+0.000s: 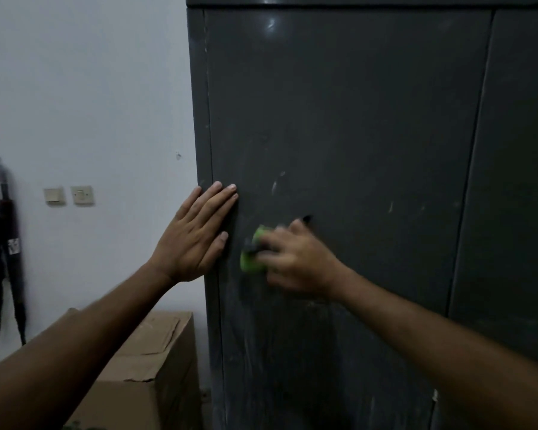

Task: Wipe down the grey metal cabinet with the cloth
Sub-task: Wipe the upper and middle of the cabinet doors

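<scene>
Pressing the green cloth (251,259) to the grey cabinet (348,135) door near its left edge, the right hand (295,259) grips it — blurred; left hand (196,234) lies flat, bracing. Firm overlapping strokes would lift the streaks best.

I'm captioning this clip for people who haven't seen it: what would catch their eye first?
The bright green cloth, pressed by the blurred right hand against the tall dark grey metal cabinet, stands out at centre. Beside it the left hand lies flat on the cabinet's left edge. A brown cardboard box sits lower left.
</scene>
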`<state>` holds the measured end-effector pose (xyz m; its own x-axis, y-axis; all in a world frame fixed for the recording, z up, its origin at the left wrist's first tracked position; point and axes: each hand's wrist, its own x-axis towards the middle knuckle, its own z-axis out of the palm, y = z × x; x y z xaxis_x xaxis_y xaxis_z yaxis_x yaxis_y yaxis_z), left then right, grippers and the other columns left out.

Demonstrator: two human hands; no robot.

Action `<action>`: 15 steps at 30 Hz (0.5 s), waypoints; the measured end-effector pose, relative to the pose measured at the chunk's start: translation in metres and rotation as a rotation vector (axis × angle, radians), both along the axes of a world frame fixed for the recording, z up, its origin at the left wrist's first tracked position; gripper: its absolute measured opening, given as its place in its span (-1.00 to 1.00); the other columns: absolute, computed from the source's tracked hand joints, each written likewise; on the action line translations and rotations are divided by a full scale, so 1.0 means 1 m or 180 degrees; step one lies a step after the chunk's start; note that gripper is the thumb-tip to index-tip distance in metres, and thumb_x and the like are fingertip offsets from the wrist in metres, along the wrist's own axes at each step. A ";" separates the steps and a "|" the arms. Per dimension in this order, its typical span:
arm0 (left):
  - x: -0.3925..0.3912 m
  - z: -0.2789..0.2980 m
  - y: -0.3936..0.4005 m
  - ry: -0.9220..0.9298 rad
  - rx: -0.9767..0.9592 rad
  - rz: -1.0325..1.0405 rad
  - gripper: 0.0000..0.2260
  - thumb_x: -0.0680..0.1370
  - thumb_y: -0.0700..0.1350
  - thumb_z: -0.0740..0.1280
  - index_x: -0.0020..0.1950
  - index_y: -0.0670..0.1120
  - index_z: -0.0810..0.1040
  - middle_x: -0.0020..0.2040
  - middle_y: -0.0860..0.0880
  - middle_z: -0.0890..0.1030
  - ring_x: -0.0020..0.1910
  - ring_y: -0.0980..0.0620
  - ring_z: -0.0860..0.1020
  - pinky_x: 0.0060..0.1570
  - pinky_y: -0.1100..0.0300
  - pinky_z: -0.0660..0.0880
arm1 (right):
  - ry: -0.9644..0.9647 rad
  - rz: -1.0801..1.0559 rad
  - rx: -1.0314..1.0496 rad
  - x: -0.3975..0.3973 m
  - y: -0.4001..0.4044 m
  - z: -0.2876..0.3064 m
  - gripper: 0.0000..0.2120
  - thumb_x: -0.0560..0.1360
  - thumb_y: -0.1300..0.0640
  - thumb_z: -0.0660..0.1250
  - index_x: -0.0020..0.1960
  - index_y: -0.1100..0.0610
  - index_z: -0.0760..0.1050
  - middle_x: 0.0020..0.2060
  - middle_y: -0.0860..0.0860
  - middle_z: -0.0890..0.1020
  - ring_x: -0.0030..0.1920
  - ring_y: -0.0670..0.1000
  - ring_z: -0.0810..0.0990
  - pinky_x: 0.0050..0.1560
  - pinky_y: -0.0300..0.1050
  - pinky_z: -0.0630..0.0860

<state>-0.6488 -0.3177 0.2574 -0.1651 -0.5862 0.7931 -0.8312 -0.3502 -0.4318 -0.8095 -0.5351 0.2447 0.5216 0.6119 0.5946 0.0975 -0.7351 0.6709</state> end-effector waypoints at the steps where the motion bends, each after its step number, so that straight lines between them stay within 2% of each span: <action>1: -0.002 0.000 0.000 0.0057 0.0000 -0.0003 -0.43 0.70 0.02 0.06 0.68 -0.20 0.20 0.69 -0.16 0.21 0.70 -0.13 0.10 0.66 -0.20 0.08 | -0.0414 -0.0017 0.0626 0.004 0.004 0.006 -0.70 0.42 0.02 0.38 0.14 0.00 0.64 0.19 0.09 0.60 -0.01 0.15 0.57 -0.04 0.06 0.40; 2: -0.004 -0.001 -0.001 0.0100 -0.0005 -0.0010 -0.43 0.70 0.02 0.06 0.68 -0.20 0.20 0.69 -0.16 0.20 0.71 -0.12 0.09 0.66 -0.18 0.07 | -0.0733 -0.0029 0.1151 0.009 0.012 0.006 -0.66 0.43 0.05 0.38 0.19 0.00 0.63 0.20 0.11 0.59 0.00 0.16 0.57 -0.04 0.06 0.39; 3: -0.006 -0.002 -0.001 0.0123 -0.0005 -0.0020 -0.43 0.70 0.02 0.06 0.67 -0.20 0.20 0.69 -0.16 0.20 0.71 -0.12 0.09 0.66 -0.18 0.06 | -0.0895 -0.0036 0.1386 0.014 0.021 0.000 -0.64 0.44 0.08 0.38 0.23 0.00 0.62 0.22 0.12 0.59 0.01 0.17 0.55 -0.04 0.06 0.39; 4: -0.007 -0.002 0.000 0.0138 0.0011 -0.0036 -0.43 0.70 0.01 0.06 0.67 -0.21 0.21 0.69 -0.16 0.21 0.71 -0.12 0.09 0.66 -0.17 0.06 | -0.0794 -0.0048 0.1310 0.017 0.030 -0.011 -0.64 0.46 0.09 0.37 0.25 -0.01 0.61 0.24 0.12 0.58 0.02 0.16 0.53 -0.03 0.06 0.38; 7: -0.010 0.001 0.005 0.0221 0.0093 -0.0103 -0.44 0.69 0.01 0.06 0.66 -0.20 0.25 0.68 -0.16 0.23 0.70 -0.12 0.12 0.66 -0.18 0.08 | 0.0322 -0.0080 0.0152 0.012 0.031 -0.040 -0.68 0.49 0.02 0.39 0.24 -0.04 0.59 0.31 0.10 0.53 0.11 0.11 0.46 0.01 0.05 0.38; 9: -0.015 0.001 0.009 0.0319 0.0091 -0.0139 -0.46 0.68 0.00 0.08 0.63 -0.19 0.33 0.66 -0.16 0.28 0.69 -0.13 0.16 0.65 -0.18 0.10 | 0.0777 -0.0089 0.0127 0.003 0.023 -0.041 -0.65 0.48 -0.01 0.41 0.25 -0.04 0.58 0.28 0.08 0.52 0.12 0.08 0.47 0.03 0.03 0.39; 11: -0.025 -0.003 0.011 0.0448 0.0073 -0.0187 -0.48 0.65 0.01 0.10 0.55 -0.17 0.45 0.59 -0.16 0.40 0.63 -0.15 0.28 0.60 -0.17 0.20 | 0.1029 0.0039 0.0888 -0.005 0.024 -0.035 -0.63 0.48 0.02 0.41 0.28 -0.04 0.55 0.25 0.05 0.51 0.14 0.06 0.50 0.08 0.03 0.43; 13: -0.037 -0.007 0.013 0.0630 0.0125 -0.0348 -0.52 0.64 0.07 0.13 0.43 -0.13 0.56 0.44 -0.13 0.53 0.48 -0.15 0.44 0.42 -0.10 0.35 | 0.1398 0.0318 0.1921 -0.020 0.030 -0.026 -0.62 0.50 0.08 0.42 0.30 -0.02 0.51 0.20 -0.01 0.53 0.16 0.00 0.52 0.18 0.02 0.50; 15: -0.050 -0.012 0.014 0.0849 0.0315 -0.0595 -0.52 0.63 0.22 0.18 0.35 -0.08 0.59 0.31 -0.06 0.59 0.31 -0.05 0.51 0.25 0.02 0.42 | 0.1768 0.0686 0.2922 -0.033 0.031 -0.019 -0.65 0.52 0.15 0.43 0.27 0.04 0.46 0.12 -0.06 0.58 0.15 -0.08 0.58 0.20 -0.04 0.54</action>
<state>-0.6985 -0.3039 0.2453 -0.0714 -0.6418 0.7635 -0.9653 -0.1483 -0.2149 -0.8426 -0.5039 0.2259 0.7932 0.1664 0.5858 0.4036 -0.8639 -0.3012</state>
